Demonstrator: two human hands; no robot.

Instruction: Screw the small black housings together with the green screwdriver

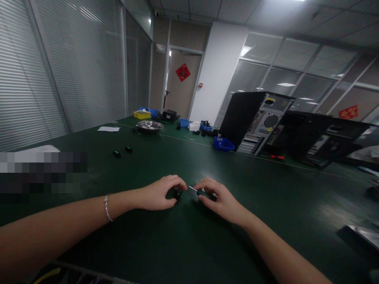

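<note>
In the head view my right hand (217, 197) is closed round the dark handle of a screwdriver (204, 193). Its thin metal shaft points left, toward my left hand (164, 193). The left thumb and fingers are curled round a small black part (177, 193) close to the table surface. What kind of part it is I cannot make out. A small gap shows between the screwdriver's tip and the left fingertips. Two similar small black pieces, one nearer (117, 154) and one farther (128, 149), lie on the green table (166, 244) beyond my left forearm.
A round metal dish (149, 126), a white sheet (108, 129) and a yellow bin (142, 114) stand toward the back left. Farther right are a blue bin (224, 144), a black computer tower (245, 118) and a red-handled tool (277, 157). A metal-edged object (364, 236) lies at the right.
</note>
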